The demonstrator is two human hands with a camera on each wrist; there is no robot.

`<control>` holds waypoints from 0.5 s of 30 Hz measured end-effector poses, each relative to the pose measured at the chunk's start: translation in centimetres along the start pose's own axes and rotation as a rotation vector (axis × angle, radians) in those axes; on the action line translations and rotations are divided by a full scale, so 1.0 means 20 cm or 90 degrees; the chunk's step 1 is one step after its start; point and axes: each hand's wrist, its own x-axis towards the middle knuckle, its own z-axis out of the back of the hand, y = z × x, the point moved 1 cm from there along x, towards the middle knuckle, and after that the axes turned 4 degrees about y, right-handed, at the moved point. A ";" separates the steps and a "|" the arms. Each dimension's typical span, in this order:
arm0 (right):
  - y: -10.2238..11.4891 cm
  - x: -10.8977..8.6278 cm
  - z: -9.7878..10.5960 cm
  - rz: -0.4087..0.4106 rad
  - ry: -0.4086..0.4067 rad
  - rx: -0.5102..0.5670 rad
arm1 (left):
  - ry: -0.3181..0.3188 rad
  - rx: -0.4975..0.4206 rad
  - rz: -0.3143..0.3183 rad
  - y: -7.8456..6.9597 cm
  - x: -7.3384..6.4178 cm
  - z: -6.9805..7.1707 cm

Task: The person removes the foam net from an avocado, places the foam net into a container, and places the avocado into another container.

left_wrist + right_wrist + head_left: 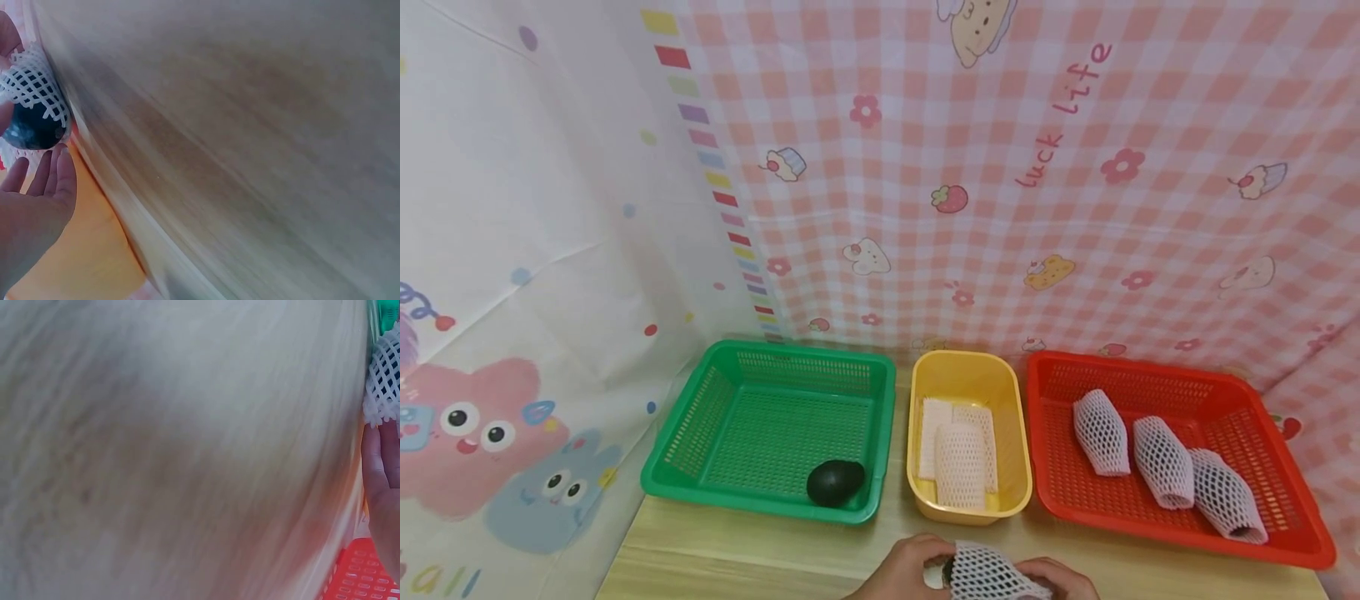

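Two hands frame one netted item near the front of the desk point(737, 558). The left hand point(910, 571) holds the end of a dark fruit point(34, 128) with thumb and fingers; the right hand point(1063, 577) grips the opposite end of the white foam net point(988, 571) around it. The hands stand apart, joined only by this item. Its long axis runs across from left hand to right hand, dipping slightly toward the right. The bare, rounded end of the fruit faces the left hand; the net's gathered end points toward the right hand.

Directly beyond the hands sits a yellow bin point(967, 517) with loose foam nets point(961, 467), their long axes leading away from the hands. Beyond and to the left of the hands, a green basket point(790, 433) contains one bare dark fruit lying in the corner nearest them, its narrower end turned rightward. Beyond and to the right, a red basket point(1157, 387) contains three netted fruits point(1163, 462), side by side; their long axes slant, the near ends turned rightward. A checked cloth point(910, 167) hangs behind the containers, farthest from the hands.
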 end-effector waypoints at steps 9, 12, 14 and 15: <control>-0.05 0.02 -0.01 -0.031 -0.007 0.008 | 0.046 0.090 0.039 -0.04 0.04 -0.02; 0.00 0.02 -0.03 -0.019 0.003 0.003 | 0.058 0.088 0.063 -0.04 0.05 -0.03; 0.01 0.02 -0.03 -0.020 0.011 0.013 | 0.058 0.104 0.056 -0.04 0.06 -0.03; 0.00 0.02 -0.04 -0.021 0.013 0.015 | 0.058 0.123 0.045 -0.04 0.06 -0.03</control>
